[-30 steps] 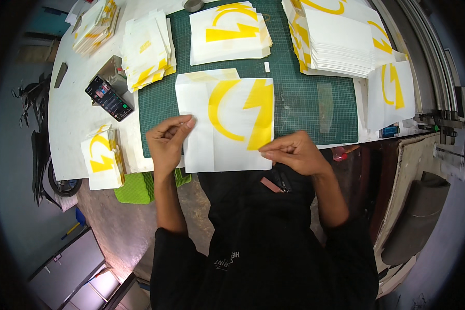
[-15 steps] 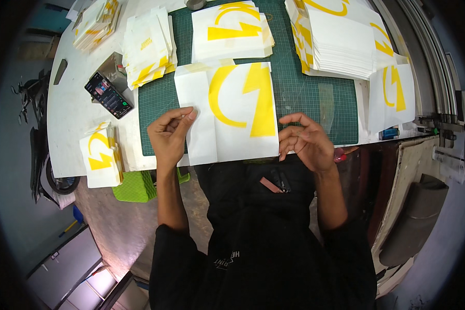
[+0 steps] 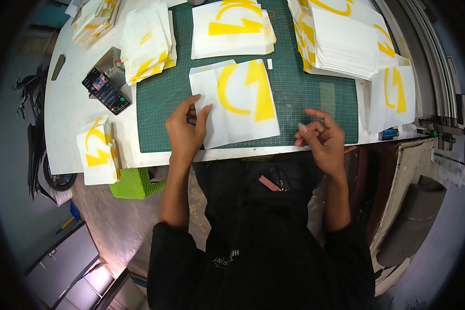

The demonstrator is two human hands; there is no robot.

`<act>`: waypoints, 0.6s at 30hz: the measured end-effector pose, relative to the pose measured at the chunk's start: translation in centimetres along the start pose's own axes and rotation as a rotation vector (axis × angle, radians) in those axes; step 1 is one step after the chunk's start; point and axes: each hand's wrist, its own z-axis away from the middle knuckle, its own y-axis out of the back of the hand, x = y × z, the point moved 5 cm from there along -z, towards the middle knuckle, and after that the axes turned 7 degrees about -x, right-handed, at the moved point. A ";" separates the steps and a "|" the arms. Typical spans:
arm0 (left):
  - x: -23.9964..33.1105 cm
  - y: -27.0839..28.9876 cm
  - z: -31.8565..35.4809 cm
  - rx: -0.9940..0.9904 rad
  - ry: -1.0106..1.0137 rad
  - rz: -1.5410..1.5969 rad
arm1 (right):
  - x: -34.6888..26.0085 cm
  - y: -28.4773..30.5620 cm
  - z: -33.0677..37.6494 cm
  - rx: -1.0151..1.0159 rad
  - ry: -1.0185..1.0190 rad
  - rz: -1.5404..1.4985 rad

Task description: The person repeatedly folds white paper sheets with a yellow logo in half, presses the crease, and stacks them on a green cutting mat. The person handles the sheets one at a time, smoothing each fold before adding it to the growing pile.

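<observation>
A folded white paper sheet [image 3: 237, 124] with a bold yellow print lies slightly turned on the green cutting mat [image 3: 157, 119]. My left hand [image 3: 187, 128] holds it at its left edge, thumb on top and the index fingertip at the edge; the lower fingers are partly hidden. To the right of the sheet, my right hand [image 3: 323, 142] hovers over the mat's near edge, apart from the paper. Its fingers are loosely bent and spread, with nothing in them. A small white piece [image 3: 269, 64] lies just beyond the sheet's far right corner.
Stacks of similar printed paper stand at the back middle [image 3: 227, 44], back left [image 3: 144, 46] and back right [image 3: 341, 51]. A smaller stack [image 3: 99, 155] sits at the table's near left edge. A phone [image 3: 107, 90] leans on a box [image 3: 111, 64]. A green basket [image 3: 134, 186] is below the table.
The sheet has moved away from me and turned a little counterclockwise, and its left panel shows narrower. My left hand moved right with it; my right hand drew away to the right.
</observation>
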 end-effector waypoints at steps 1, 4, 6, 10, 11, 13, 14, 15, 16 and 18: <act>1.5 0.7 0.1 0.017 -0.095 -0.216 | -0.6 0.4 0.0 0.058 0.069 0.097; 2.6 1.4 -0.1 0.042 -0.153 -0.361 | -1.7 0.8 -0.3 0.159 0.219 0.358; 3.1 0.7 -0.7 -0.027 -0.286 -0.427 | -2.6 -0.7 -1.1 0.140 0.345 0.482; 2.4 -3.3 -2.8 -0.287 -0.501 -0.450 | -5.1 -9.1 -2.4 -0.113 0.606 0.674; 1.9 -4.1 -2.9 -0.349 -0.493 -0.438 | -5.2 -10.0 -2.2 -0.146 0.633 0.712; 1.5 -5.1 -2.0 -0.424 -0.499 -0.495 | -4.3 -10.7 -1.9 -0.198 0.672 0.796; 1.5 -5.2 -1.5 -0.436 -0.502 -0.518 | -3.2 -10.7 -2.2 -0.274 0.639 0.860; 1.3 -5.3 -1.0 -0.452 -0.495 -0.537 | -2.6 -10.9 -2.3 -0.326 0.647 0.920; 1.1 -5.5 -1.0 -0.467 -0.484 -0.565 | -2.1 -11.0 -2.6 -0.378 0.655 0.979; 1.2 -5.5 -1.1 -0.466 -0.485 -0.582 | -1.1 -11.1 -2.7 -0.472 0.635 1.092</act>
